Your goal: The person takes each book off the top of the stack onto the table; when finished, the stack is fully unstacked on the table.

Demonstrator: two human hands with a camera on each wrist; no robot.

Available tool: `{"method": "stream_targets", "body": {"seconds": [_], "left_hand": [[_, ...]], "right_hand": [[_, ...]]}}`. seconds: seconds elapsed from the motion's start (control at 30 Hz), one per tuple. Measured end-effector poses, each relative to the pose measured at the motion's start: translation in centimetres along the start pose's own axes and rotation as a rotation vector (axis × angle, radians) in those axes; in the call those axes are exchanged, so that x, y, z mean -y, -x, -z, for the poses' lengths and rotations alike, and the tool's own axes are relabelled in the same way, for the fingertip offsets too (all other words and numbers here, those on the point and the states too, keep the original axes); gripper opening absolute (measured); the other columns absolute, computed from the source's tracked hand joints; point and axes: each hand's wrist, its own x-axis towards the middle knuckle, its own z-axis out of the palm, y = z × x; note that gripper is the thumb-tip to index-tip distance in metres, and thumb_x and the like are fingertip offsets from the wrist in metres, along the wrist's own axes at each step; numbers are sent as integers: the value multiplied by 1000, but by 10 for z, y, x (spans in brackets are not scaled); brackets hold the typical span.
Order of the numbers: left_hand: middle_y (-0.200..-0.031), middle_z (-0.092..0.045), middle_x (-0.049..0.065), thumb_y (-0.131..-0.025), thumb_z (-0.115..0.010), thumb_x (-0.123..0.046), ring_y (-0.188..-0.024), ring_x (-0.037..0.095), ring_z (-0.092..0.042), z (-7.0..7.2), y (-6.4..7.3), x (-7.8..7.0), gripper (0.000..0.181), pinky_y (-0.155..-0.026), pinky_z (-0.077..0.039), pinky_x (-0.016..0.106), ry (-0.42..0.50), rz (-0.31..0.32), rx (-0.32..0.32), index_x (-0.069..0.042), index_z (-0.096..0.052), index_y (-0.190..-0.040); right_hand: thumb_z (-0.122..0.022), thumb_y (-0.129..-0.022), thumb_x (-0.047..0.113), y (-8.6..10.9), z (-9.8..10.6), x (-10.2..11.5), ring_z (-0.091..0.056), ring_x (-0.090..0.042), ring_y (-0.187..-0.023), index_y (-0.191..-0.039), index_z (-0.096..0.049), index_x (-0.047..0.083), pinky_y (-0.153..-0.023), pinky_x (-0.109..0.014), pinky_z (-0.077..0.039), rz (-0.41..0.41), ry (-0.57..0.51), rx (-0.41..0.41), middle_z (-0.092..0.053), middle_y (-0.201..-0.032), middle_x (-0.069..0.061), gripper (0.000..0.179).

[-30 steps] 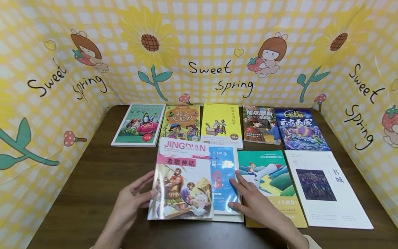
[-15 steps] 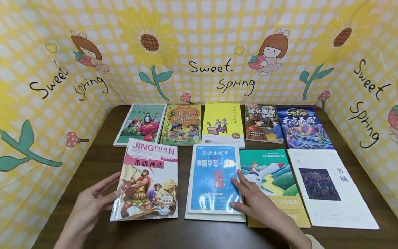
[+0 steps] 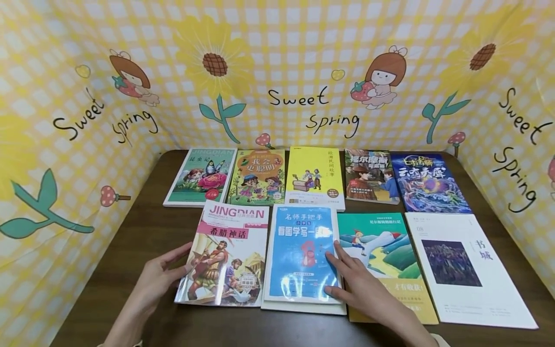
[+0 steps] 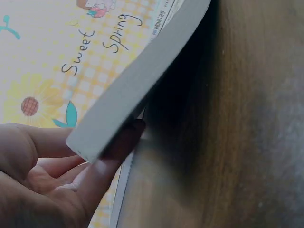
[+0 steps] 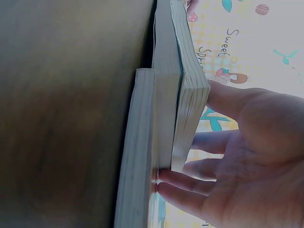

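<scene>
My left hand [image 3: 166,274] pinches the left edge of a pink-and-white storybook [image 3: 230,260] with a painted warrior on its cover. In the left wrist view this book [image 4: 137,85] is tilted, its near side raised off the table with fingers under it. The right hand [image 3: 362,279] rests on the right side of a blue workbook [image 3: 299,260], its fingers extended over the cover edge. That workbook [image 5: 192,90] lies on top of another book [image 5: 166,104], of which a pale strip shows below it in the head view. The storybook's right edge meets the blue workbook's left side.
Right of the workbook lie a green-and-yellow book [image 3: 381,250] and a white book [image 3: 468,294]. A back row holds several books, including a yellow one [image 3: 314,168] and a dark blue one [image 3: 433,185]. Yellow checked cloth [image 3: 277,48] encloses the brown table [image 3: 125,250].
My left hand first drew the storybook left off the blue workbook, then brought it back right, up against the workbook's left side. The right hand has stayed on the workbook.
</scene>
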Motion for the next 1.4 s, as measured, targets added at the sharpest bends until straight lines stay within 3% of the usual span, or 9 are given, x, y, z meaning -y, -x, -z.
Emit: {"method": "stream_targets", "body": {"seconds": [0.1, 0.27, 0.37, 0.5, 0.77, 0.97, 1.17, 1.4], "left_hand": [[-143, -42, 26, -92, -63, -5, -116, 31, -54, -4, -2, -1, 54, -75, -53, 25, -91, -30, 1, -2, -46, -142], [-136, -47, 30, -91, -59, 0, -105, 30, -62, -8, -4, -5, 52, -72, -53, 25, -212, -86, 15, 5, -44, -141], [-132, -52, 31, -93, -59, -5, -110, 37, -59, -12, -4, -11, 52, -82, -53, 36, -360, -113, 35, 8, -42, -140], [-133, -50, 31, -96, -59, -16, -121, 47, -48, -18, -3, -14, 53, -94, -43, 56, -540, -138, 37, 9, -42, -139], [-134, -47, 34, -96, -57, -14, -122, 49, -46, -31, 3, -6, 51, -96, -40, 59, -665, -188, 8, 14, -43, -136], [-143, -30, 38, -95, -60, -19, -132, 56, -25, -42, 8, -11, 56, -102, -30, 65, -783, -204, 33, 14, -43, -137], [-147, -29, 34, -95, -62, -24, -137, 56, -10, -62, 11, -25, 51, -100, -27, 70, -748, -259, 91, 5, -52, -135], [-154, -28, 19, -97, -58, -33, -144, 40, -9, -98, 12, -41, 65, -109, -17, 64, -506, -270, 240, 1, -35, -147]], "right_hand": [[-65, -88, 49, 1, 1, 1, -32, -39, -137, -149, -39, 15, -96, -58, -42, 3, 12, -9, -15, -160, -7, 74], [-65, -88, 49, 2, 2, 1, -33, -39, -136, -149, -39, 15, -96, -58, -43, 1, 14, -12, -14, -160, -7, 74], [-64, -88, 49, 2, 2, 2, -33, -40, -136, -149, -39, 15, -96, -58, -42, -7, 16, -9, -14, -160, -8, 74], [-64, -88, 49, 2, 1, 1, -33, -40, -135, -149, -39, 14, -96, -58, -42, -8, 9, -6, -14, -160, -8, 74], [-64, -88, 48, 4, -1, 1, -35, -40, -134, -149, -39, 13, -95, -58, -43, -1, 8, 2, -15, -160, -9, 74], [-64, -89, 48, 2, 0, 2, -35, -40, -134, -149, -38, 14, -95, -57, -43, 8, 13, -3, -14, -160, -9, 73], [-63, -89, 49, 1, -1, 1, -33, -41, -135, -149, -37, 14, -96, -58, -42, 12, -5, 2, -13, -160, -8, 74], [-64, -88, 49, 1, -2, 0, -33, -40, -135, -149, -38, 14, -96, -58, -43, 10, -21, -2, -13, -160, -8, 75]]}}
